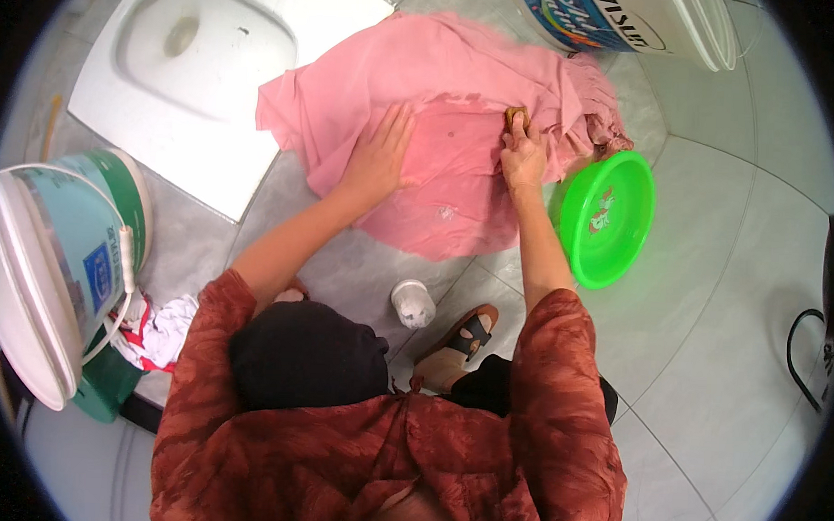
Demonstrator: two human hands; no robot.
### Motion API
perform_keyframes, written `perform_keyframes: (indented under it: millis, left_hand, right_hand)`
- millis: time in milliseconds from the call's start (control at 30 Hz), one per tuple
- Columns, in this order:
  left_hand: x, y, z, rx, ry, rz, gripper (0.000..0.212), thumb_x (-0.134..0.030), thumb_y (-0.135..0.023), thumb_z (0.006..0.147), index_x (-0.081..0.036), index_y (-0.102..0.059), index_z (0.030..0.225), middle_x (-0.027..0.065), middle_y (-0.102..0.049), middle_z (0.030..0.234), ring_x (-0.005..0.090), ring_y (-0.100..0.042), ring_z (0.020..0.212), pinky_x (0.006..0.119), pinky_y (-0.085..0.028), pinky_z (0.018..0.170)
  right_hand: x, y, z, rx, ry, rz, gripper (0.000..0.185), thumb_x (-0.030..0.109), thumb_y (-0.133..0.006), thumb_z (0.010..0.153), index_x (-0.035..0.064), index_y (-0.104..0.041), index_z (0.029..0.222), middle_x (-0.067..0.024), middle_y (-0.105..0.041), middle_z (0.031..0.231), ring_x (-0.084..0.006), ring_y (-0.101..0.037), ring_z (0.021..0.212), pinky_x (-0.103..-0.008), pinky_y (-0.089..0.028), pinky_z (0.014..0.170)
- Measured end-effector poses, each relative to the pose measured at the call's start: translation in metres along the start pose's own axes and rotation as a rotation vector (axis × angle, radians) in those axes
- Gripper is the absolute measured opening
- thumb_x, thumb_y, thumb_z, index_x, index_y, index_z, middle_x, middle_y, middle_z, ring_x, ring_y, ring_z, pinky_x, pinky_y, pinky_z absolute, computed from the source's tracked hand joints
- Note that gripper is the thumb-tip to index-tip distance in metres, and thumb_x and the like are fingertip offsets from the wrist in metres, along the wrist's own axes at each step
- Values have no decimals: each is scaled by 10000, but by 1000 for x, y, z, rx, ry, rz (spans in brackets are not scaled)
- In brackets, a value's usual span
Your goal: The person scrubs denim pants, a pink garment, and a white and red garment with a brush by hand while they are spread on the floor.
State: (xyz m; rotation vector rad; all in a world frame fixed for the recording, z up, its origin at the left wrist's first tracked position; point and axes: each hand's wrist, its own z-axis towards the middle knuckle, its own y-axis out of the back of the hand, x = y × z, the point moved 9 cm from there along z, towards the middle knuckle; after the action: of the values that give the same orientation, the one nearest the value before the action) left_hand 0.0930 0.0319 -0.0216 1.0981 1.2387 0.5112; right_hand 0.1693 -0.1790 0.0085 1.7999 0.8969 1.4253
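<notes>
A wet pink cloth garment (pixel 438 61) lies spread over the grey tiled floor, and its far left part overlaps the edge of a white squat toilet (pixel 255 165). My left hand (pixel 381 149) rests flat on the cloth with nothing in it. Pressed against the right part of the fabric is a small brown block, likely a wooden scrubbing brush (pixel 516 117), with my right hand (pixel 524 154) closed over it. Its underside is hidden. Darker, wetter fabric shows between my hands, with a small dark spot (pixel 451 134) on it.
A bright green plastic basin (pixel 615 219) tilts beside my right forearm. A small whitish cup (pixel 413 304) stands near my sandalled foot. One paint bucket (pixel 625 20) is at the far right; another bucket (pixel 66 248) stands left, near a white-and-red cloth (pixel 166 331).
</notes>
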Motion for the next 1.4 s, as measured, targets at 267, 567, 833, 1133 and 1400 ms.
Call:
perform_keyframes:
  millis: [267,567,833,1133,1400]
  left_hand:
    - [3,-2,-3,-42,-7,-23,1031,-522,-670,698,17,-205,1443,146,-162,1532,278,-131,1424,499,-220,1095]
    - [2,-1,-6,-19,1,-1,1044,-537,-670,682,9,-212,1445,135,-169,1531,268,-146,1420,476,-191,1113]
    - [2,2,-5,-18,-2,34,1031,-530,-686,668,19,-255,1427,135,-214,1516,260,-157,1415,414,-201,1122]
    - [1,6,-4,-37,-22,10,1043,-544,-687,657,31,-267,1419,151,-228,1506,275,-170,1409,410,-180,1130]
    - [1,9,-2,-32,-15,37,1055,-570,-660,659,28,-254,1427,146,-218,1513,269,-162,1413,427,-175,1128]
  right_hand:
    - [58,-48,-53,-9,503,-165,575,-88,-569,647,42,-552,1207,-156,-553,1191,-374,-563,870,-457,-475,802]
    - [61,-60,-66,-31,565,-170,550,-60,-602,644,87,-605,1175,-140,-544,1248,-366,-578,966,-397,-486,847]
    - [97,-66,-91,-14,633,-53,490,-61,-594,649,26,-605,1131,-169,-572,1130,-371,-580,923,-414,-498,788]
    - [84,-61,-68,8,624,-182,489,-54,-590,654,82,-625,1123,-175,-589,1110,-359,-578,900,-437,-483,795]
    - [71,-33,-39,-57,550,-195,508,-105,-547,605,76,-612,1076,-161,-570,1119,-395,-554,924,-484,-462,802]
